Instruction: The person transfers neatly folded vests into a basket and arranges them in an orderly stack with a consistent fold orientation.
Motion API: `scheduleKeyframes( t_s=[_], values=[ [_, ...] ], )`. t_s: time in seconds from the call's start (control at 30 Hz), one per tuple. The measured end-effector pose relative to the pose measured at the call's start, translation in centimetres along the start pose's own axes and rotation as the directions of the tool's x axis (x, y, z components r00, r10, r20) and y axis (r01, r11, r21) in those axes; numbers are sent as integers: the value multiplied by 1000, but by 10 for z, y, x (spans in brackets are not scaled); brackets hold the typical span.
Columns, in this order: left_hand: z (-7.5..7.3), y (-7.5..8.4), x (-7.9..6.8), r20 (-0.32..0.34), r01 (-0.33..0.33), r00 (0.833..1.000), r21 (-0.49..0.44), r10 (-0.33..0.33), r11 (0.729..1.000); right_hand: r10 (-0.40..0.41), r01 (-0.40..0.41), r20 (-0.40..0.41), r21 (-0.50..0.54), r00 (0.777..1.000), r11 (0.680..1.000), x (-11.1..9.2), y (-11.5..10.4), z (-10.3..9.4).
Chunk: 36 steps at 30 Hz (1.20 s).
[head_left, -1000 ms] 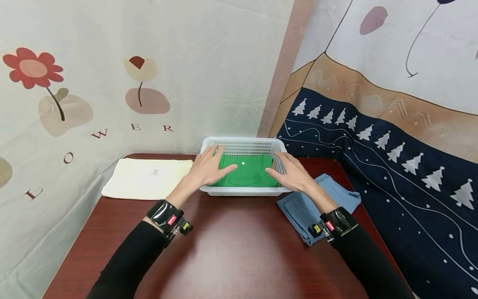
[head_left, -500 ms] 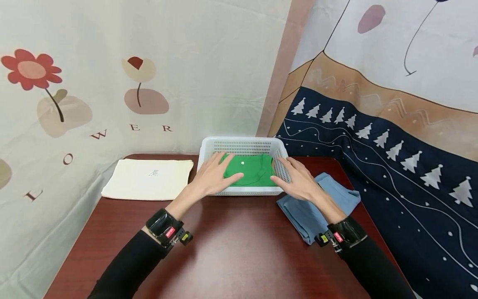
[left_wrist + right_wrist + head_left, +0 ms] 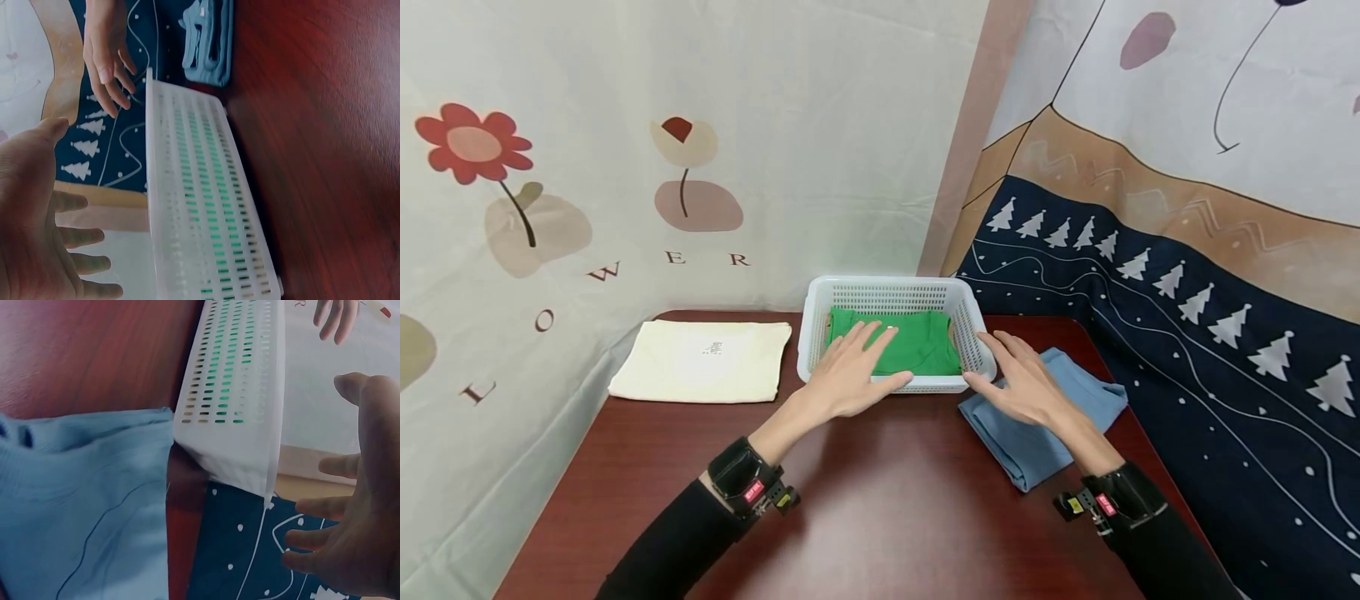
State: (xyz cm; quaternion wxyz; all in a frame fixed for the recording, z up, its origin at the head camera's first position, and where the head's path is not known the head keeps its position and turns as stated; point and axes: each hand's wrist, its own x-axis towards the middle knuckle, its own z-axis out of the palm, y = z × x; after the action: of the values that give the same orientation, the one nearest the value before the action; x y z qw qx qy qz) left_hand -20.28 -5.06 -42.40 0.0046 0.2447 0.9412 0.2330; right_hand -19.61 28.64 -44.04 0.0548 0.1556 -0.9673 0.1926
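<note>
A white perforated plastic basket (image 3: pixel 891 285) stands at the back of the table with a folded green garment (image 3: pixel 925 346) lying inside. My left hand (image 3: pixel 847 375), fingers spread, is above the basket's front left part and holds nothing. At the basket's right front corner is my right hand (image 3: pixel 1017 379), likewise spread and holding nothing. In the left wrist view the left hand (image 3: pixel 31 212) shows apart from the basket wall (image 3: pixel 206 206), above its rim. The right wrist view has the right hand (image 3: pixel 356 500) off to the side of the basket (image 3: pixel 231 369), also apart.
Left of the basket lies a folded cream cloth (image 3: pixel 700 360) with small print. A folded blue garment (image 3: pixel 1037 442) lies on the right, partly under the right forearm. The red-brown table (image 3: pixel 880 517) meets hanging printed fabric (image 3: pixel 820 150) at the back.
Both hands have drawn back toward the person and moved right, the right one leaving the basket's inner right side. More of the green garment's left side shows. The basket has shifted slightly.
</note>
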Motion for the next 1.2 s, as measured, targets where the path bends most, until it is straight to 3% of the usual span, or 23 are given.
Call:
scheduleKeyframes(
  t_s=[0.53,0.83,1.07,1.2],
  values=[
    [33,49,2,51,-138,989,46,135,989,119,-119,31,2,992,993,-36,33,-17],
    [56,78,1,57,-254,967,92,250,963,159,-159,1,37,987,987,-53,67,-23],
    [82,91,-4,73,-325,945,74,320,943,162,-161,-23,25,987,987,-63,95,-26],
    [97,91,-4,102,-306,947,10,304,952,198,-198,7,31,980,980,-64,109,-27]
  ],
)
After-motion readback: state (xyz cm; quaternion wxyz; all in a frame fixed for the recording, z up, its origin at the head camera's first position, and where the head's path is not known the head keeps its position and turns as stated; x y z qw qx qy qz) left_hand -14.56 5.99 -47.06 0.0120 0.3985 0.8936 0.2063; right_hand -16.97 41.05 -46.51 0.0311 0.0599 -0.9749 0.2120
